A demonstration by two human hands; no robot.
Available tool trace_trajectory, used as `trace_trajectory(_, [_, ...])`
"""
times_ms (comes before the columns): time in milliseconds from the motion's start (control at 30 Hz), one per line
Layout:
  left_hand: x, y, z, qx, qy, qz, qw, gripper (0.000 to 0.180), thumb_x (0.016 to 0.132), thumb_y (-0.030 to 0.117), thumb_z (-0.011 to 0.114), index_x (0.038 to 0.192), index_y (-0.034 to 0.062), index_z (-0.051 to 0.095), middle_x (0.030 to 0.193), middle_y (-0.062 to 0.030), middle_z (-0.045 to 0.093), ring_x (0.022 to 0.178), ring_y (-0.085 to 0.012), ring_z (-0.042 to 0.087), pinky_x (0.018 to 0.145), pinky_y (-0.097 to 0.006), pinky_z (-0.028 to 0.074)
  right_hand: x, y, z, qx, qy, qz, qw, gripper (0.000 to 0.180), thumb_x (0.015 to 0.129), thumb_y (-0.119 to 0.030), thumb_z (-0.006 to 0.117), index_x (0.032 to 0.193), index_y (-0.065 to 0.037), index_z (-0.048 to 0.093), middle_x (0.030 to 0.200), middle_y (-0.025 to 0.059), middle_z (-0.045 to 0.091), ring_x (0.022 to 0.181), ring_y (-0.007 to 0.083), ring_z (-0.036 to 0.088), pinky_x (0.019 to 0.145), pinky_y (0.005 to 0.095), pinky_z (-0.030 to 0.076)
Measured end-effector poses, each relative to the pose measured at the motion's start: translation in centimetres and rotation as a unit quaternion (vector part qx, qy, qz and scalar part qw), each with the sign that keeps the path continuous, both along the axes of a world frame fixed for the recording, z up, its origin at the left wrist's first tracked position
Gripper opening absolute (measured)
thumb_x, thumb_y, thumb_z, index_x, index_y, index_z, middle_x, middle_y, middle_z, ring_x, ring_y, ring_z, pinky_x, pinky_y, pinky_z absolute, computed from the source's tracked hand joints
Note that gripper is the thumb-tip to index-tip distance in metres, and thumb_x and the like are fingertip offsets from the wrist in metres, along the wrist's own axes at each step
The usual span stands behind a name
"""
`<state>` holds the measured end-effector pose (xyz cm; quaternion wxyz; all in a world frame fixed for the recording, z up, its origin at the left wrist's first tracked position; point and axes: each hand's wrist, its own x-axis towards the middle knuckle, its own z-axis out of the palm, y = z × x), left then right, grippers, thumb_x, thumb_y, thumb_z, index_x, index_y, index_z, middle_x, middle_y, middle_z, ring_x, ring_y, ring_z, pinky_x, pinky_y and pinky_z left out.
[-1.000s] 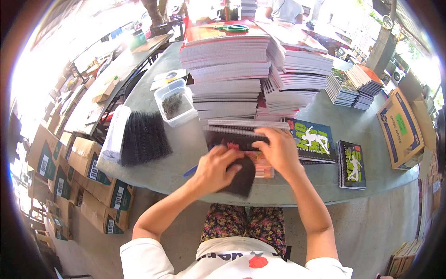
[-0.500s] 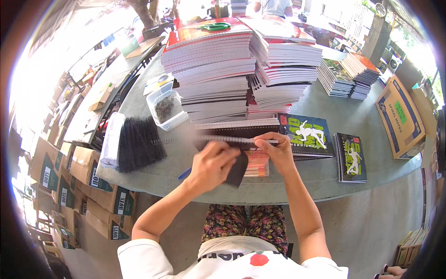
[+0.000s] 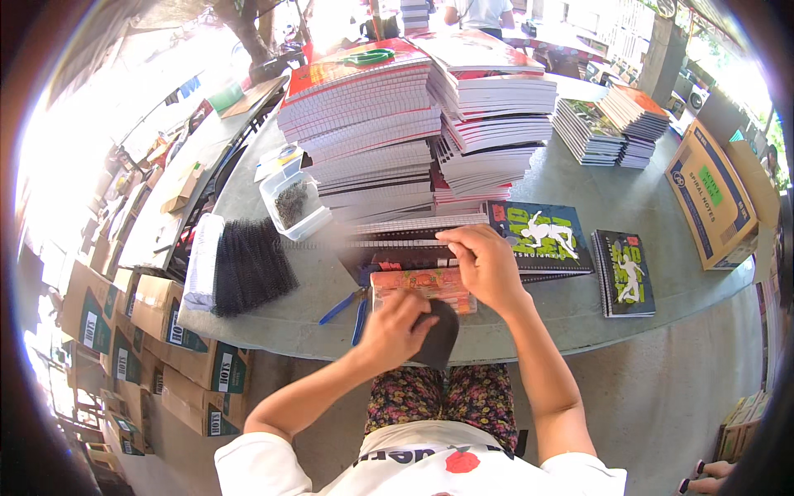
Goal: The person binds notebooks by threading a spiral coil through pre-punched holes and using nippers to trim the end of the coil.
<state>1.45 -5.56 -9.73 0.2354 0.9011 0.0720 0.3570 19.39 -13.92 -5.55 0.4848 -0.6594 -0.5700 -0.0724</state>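
Note:
My left hand [image 3: 395, 331] is closed on a flat black piece [image 3: 440, 335] with a rounded end. It hangs over the table's front edge, and its kind is unclear. My right hand [image 3: 484, 258] pinches with thumb and forefinger at the bound edge of a dark-covered notebook [image 3: 360, 260], near the right end of a pale coil along the row of holes; what is between the fingertips is too small to tell. Under the hands lies an orange printed pad [image 3: 422, 283]. Beside it on the left rest blue-handled pliers [image 3: 354, 306].
Tall stacks of notebooks [image 3: 364, 124] stand behind, with green-handled scissors [image 3: 370, 57] on top. At left are black spiral coils [image 3: 252, 266] and a clear plastic tub [image 3: 310, 217]. Spiral notebooks [image 3: 546, 240] lie at right, near an open carton [image 3: 713, 198]. Cartons [image 3: 194, 401] fill the floor at left.
My left hand has moved down and toward me with the black piece, away from the notebook edge. The pliers and orange pad show more fully. My right hand stays near the bound edge.

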Motion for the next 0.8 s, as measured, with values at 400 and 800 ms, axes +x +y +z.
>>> trace_trajectory(400, [2.8, 5.2, 4.6, 0.164, -0.042, 0.1, 0.98, 0.032, 0.067, 0.009, 0.073, 0.097, 0.0107, 0.06, 0.093, -0.0058, 0.055, 0.088, -0.0274, 0.05, 0.075, -0.04, 0.038, -10.5, -9.5, 13.2, 0.318, 0.368, 0.494, 0.721, 0.008, 0.084, -0.012, 0.063, 0.083, -0.016, 0.056, 0.083, 0.0051, 0.048, 0.074, 0.0249, 0.057, 0.061, 0.0354, 0.046])
trace_trajectory(800, [2.1, 4.7, 4.4, 0.149, -0.028, 0.072, 0.986, 0.033, 0.062, 0.01, 0.077, 0.091, 0.0087, 0.061, 0.088, -0.006, 0.057, 0.085, -0.0269, 0.053, 0.074, -0.037, 0.042, -11.2, -8.9, 12.8, 0.219, 0.389, 0.517, 0.731, 0.01, 0.079, -0.01, 0.066, 0.087, -0.011, 0.061, 0.088, 0.0067, 0.055, 0.077, 0.024, 0.057, 0.066, 0.0322, 0.046])
